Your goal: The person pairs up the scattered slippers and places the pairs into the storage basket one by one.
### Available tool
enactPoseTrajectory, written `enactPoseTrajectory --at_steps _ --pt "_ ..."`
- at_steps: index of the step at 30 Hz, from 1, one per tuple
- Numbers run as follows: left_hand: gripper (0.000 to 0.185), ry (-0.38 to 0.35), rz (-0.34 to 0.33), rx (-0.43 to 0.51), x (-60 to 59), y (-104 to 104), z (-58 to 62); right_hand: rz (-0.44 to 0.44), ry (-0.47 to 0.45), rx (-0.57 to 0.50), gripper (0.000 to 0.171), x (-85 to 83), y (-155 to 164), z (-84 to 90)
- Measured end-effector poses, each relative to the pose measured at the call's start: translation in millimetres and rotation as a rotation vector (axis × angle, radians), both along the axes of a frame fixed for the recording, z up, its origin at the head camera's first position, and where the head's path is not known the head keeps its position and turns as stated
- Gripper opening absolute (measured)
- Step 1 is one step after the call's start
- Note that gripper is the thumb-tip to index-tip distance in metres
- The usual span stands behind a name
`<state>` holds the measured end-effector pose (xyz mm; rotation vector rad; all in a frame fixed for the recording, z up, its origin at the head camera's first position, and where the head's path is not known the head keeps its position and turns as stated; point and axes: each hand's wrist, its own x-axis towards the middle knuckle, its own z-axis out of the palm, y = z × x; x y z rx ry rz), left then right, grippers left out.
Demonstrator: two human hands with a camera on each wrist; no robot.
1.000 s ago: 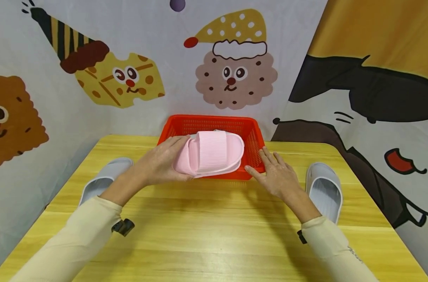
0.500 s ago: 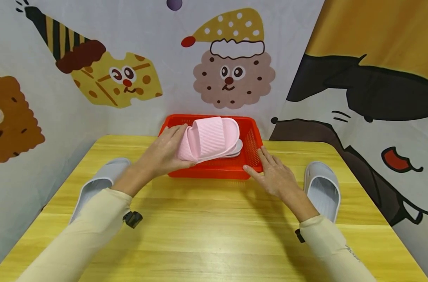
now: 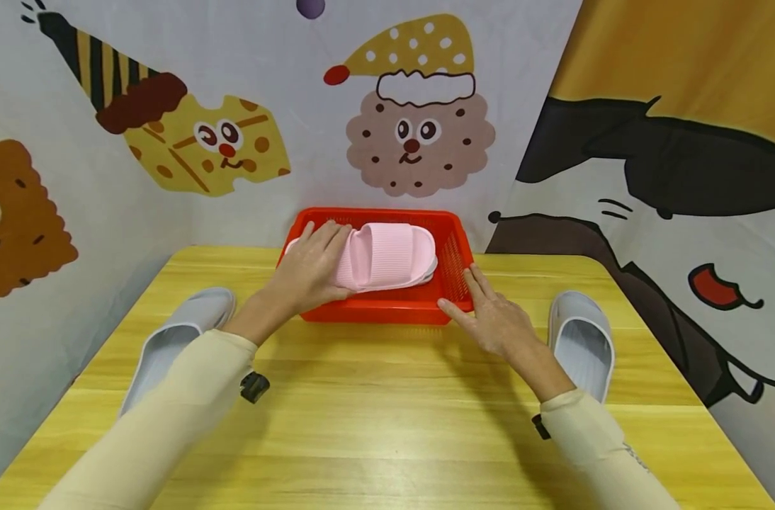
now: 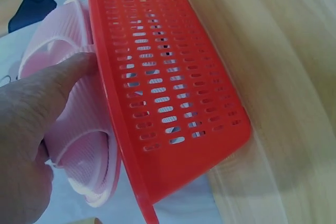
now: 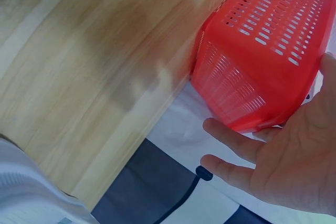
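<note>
Two grey slippers (image 3: 581, 341) flank the red basket (image 3: 387, 312); right hand (image 3: 497, 322), fingers spread, at its right front corner; pink slides (image 3: 390, 256) at its opening, gripped by the left hand (image 3: 311, 269)

Count two hands (image 3: 311, 265) (image 3: 499, 322), one basket (image 3: 387, 312), two pink slippers (image 3: 392, 255) (image 4: 86, 114) (plus two tabletop clogs (image 3: 176, 338) (image 3: 581, 343)).

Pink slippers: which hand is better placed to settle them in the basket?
Probably the left hand: it grips the pink slippers at the red basket. The right hand, at the basket's near right corner, holds no slipper.
</note>
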<state>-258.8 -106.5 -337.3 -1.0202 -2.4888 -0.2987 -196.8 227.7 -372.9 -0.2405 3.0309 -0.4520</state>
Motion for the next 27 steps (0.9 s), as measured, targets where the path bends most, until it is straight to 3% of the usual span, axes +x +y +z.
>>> enactPoseTrajectory --at_steps 4,9,20,27 --pt "0.099 -0.059 0.011 -0.041 -7.6 2 1.2 -0.001 0.010 0.006 0.099 -0.3 1 -0.1" --pt "0.102 -0.187 0.042 -0.090 -14.5 5 2.2 0.001 0.015 0.007 0.100 -0.8 0 -1.2" --pt "0.107 -0.414 0.116 -0.148 -22.6 12 0.8 0.001 0.027 0.018 0.099 -0.8 -1 -2.3" --pt "0.105 -0.538 0.130 -0.185 -28.4 15 -0.9 0.003 0.027 0.013 0.098 -0.9 -1 -1.9"
